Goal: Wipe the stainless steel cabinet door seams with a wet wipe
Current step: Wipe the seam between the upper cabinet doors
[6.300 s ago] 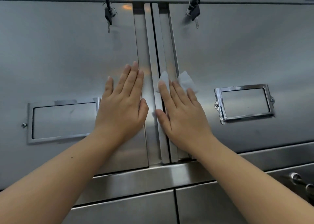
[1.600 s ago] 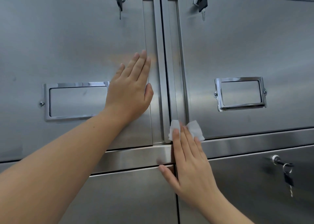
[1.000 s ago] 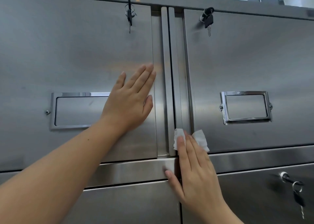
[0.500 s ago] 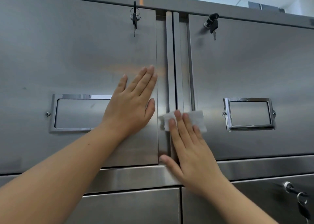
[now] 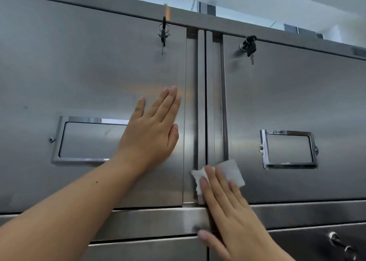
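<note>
The right hand [image 5: 233, 211], fingers straight and together, presses the wet wipe [image 5: 229, 170] onto the door seam [image 5: 206, 102] to scrub it, while at ten o'clock the left hand [image 5: 152, 134], flat with fingers together, likely braces the left door [image 5: 79, 72].

Lower half of wet wipe [image 5: 230, 170] covered by fingers of right hand [image 5: 233, 221]. Foot of centre seam [image 5: 206, 102] hidden under wipe and hand. Right end of left label frame [image 5: 83, 120] masked by left hand [image 5: 152, 134]. Both forearms cut by picture edges. Detail of lower-right lock [image 5: 334, 238] lost to blur.
</note>
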Available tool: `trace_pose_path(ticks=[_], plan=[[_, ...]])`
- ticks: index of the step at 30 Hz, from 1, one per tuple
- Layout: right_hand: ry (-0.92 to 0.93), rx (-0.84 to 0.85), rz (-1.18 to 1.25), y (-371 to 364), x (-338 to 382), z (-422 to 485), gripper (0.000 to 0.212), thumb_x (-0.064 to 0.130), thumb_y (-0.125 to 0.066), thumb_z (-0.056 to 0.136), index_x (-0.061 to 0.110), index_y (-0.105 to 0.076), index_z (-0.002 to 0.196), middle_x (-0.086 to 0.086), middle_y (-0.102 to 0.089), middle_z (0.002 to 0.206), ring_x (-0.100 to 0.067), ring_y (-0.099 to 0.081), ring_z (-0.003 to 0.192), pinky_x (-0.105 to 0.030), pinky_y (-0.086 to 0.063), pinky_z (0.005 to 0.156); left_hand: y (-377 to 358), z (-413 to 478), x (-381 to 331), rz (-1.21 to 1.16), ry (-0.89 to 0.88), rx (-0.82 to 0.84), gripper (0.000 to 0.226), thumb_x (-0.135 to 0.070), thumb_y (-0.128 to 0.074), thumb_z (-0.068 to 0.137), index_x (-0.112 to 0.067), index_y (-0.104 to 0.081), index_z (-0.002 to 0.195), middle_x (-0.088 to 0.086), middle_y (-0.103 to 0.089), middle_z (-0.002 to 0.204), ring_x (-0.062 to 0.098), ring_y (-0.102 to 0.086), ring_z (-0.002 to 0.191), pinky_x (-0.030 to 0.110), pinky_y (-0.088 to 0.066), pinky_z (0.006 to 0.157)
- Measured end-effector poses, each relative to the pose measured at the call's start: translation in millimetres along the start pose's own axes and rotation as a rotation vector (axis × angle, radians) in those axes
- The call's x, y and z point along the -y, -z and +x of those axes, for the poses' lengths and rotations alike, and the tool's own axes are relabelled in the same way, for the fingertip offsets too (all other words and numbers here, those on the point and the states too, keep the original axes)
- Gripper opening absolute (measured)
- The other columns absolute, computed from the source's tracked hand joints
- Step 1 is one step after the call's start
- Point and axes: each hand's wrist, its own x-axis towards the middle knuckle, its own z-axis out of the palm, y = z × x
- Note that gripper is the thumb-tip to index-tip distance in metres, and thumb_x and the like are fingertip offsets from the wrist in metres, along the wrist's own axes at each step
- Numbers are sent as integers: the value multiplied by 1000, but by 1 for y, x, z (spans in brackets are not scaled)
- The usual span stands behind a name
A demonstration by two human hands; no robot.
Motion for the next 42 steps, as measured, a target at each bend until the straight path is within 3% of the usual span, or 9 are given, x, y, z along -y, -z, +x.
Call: trace_pose_path(ticks=[4,7,11,17,22,26,35,39,42], plan=[[72,65,-107,-1,-2,-15,77,58,-19,94,-3,-25,140,-20,-32,147,-30,-24,137,-39,-28,105,-1,0,1,-3,3,7,64,-36,-4,87,-13,-7,146,-3,7,150,10,6,139,42,-1,113],[50,-8,-138,11,-17,16,75,54,-27,92,1,-23,145,-19,-19,151,-38,-16,140,-41,-19,110,-1,0,0,-1,0,-3,64,-34,-8,87,-10,-16,146,-1,0,151,13,-2,140,45,-8,113],[-32,-34,-52,13,-20,41,78,55,-25,92,3,-6,147,-15,4,155,-31,4,143,-39,-2,115,0,1,0,-5,-8,-4,64,-34,-10,88,-9,-18,146,1,-3,151,16,-5,141,46,-9,113],[68,11,-75,-11,2,-19,77,58,-25,94,0,-23,143,-19,-21,151,-32,-14,141,-41,-22,109,-1,0,1,4,-3,6,64,-35,-7,87,-10,-15,147,0,-1,152,14,-4,142,46,-7,113],[86,-44,-146,2,-16,10,78,55,-34,91,0,-21,145,-20,-16,152,-36,-16,141,-41,-16,112,-2,0,1,2,-6,-3,64,-35,-8,88,-10,-16,146,0,-1,151,14,-6,142,47,-8,113],[-32,-75,-46,11,-21,47,80,57,-26,91,2,-5,147,-16,4,155,-31,5,143,-40,-1,116,-1,0,1,-2,-12,-8,64,-34,-10,88,-9,-17,146,1,-2,151,15,-5,141,47,-9,112],[143,21,-160,-5,-9,-9,84,62,-34,88,-1,-25,143,-21,-21,151,-36,-17,141,-42,-20,111,-3,0,1,-3,-11,-17,63,-34,-9,88,-9,-17,146,2,-5,152,15,-6,141,46,-8,112],[38,-50,-62,13,-20,40,82,57,-32,89,2,-9,146,-17,0,154,-33,1,143,-41,-5,116,-2,0,0,-3,-16,-22,62,-32,-16,88,-6,-25,144,7,-17,152,21,-17,141,50,-15,110],[-28,-55,15,10,-14,44,85,59,-32,89,3,-2,146,-16,8,154,-30,10,143,-40,1,117,-1,0,1,1,-14,-12,64,-34,-12,88,-8,-19,145,2,-7,152,16,-10,141,47,-10,112]])
